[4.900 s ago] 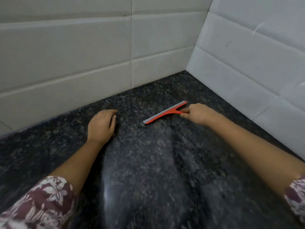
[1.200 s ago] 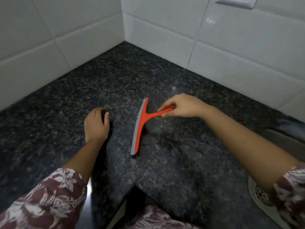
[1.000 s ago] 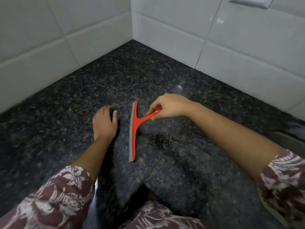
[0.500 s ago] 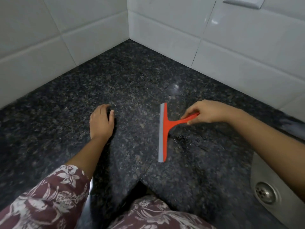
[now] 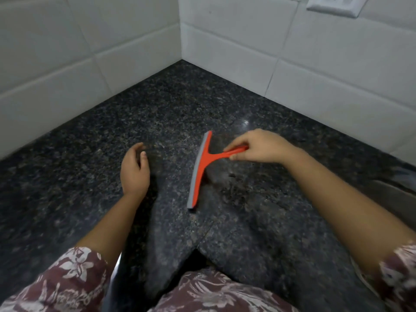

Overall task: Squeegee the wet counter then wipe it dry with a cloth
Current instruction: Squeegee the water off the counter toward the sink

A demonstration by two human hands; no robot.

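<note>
In the head view, the right hand (image 5: 261,147) is pinching the handle of the red squeegee (image 5: 201,170), fingers and thumb closed around the handle's end. The grey rubber blade is lying on the black granite counter (image 5: 171,104), running from far to near, with the handle pointing right toward the hand.

Half a second ago the squeegee was sitting further right, closer to the sink side. Now it is sitting nearer the left hand (image 5: 134,168), so the right hand is carrying the blade back leftward for a fresh stroke. Just right of the blade a dull wet patch (image 5: 234,190) with dark beads is showing on the stone, so water is still collecting there.

The left hand is resting beside the blade but apart from it, fingers loosely curled and holding nothing. Whether its palm is pressing on the stone or hanging just above, I cannot tell.

At the right edge, part of the steel sink (image 5: 398,199) is coming into view. No cloth is showing anywhere, so the task is probably still in its squeegee stage, with drying yet to come.
</note>
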